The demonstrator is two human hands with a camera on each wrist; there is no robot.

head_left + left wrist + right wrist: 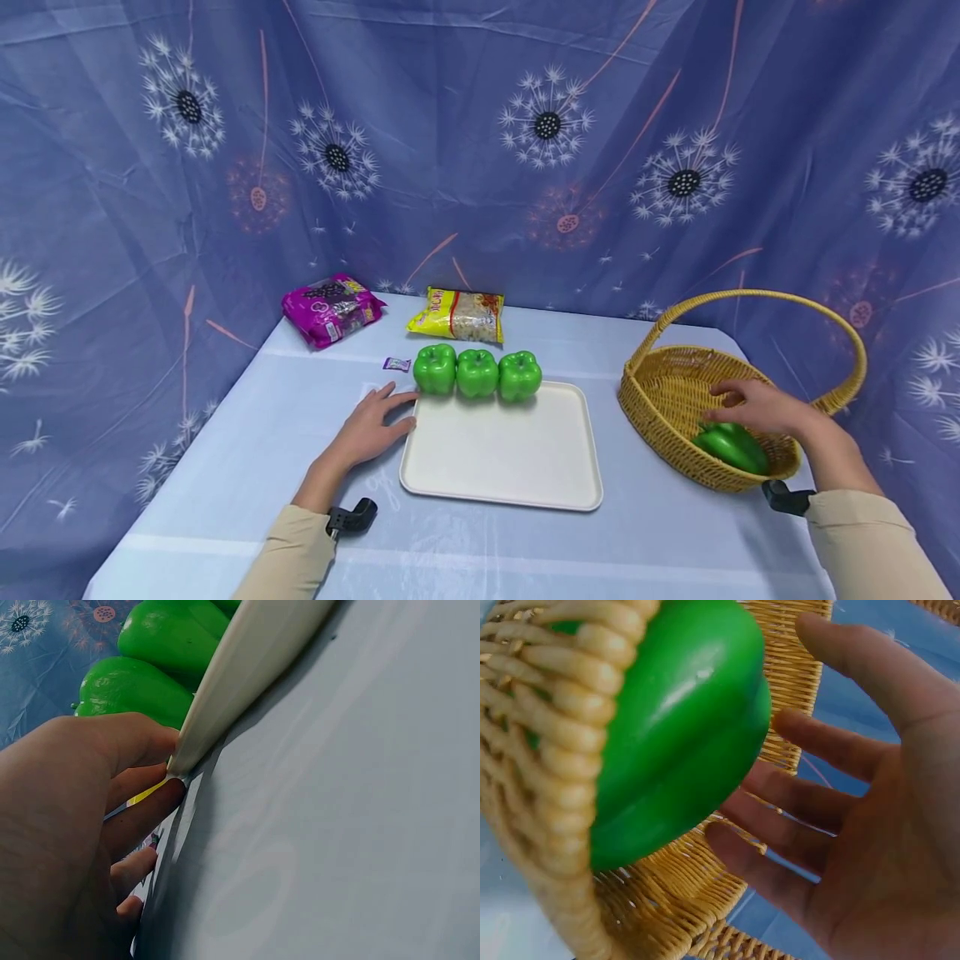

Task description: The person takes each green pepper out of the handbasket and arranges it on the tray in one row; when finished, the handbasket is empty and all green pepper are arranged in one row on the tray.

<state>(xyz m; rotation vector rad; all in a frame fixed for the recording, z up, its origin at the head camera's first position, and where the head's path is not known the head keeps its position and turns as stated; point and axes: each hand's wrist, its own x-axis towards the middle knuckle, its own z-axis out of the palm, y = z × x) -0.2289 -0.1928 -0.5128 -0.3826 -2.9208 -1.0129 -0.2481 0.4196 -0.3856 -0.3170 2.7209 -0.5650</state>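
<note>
Three green bell peppers (477,372) stand in a row along the far edge of a white rectangular tray (502,458). My left hand (369,427) is at the tray's left side, its thumb and forefinger touching the rim with the other fingers spread. To the right, my right hand (767,408) reaches into a wicker basket (652,423), over a green bell pepper (731,448) lying in its near end. In the right wrist view, thumb and fingers are spread beside that pepper (682,742), fingertips close to its surface and not closed round it.
A purple snack bag (333,310) lies at the back left, with a yellow-and-clear food packet (461,317) behind the peppers. A small purple wrapped sweet (397,364) is left of them. The basket's tall handle (750,293) arches over it. A blue dandelion-print curtain (465,167) encloses the table.
</note>
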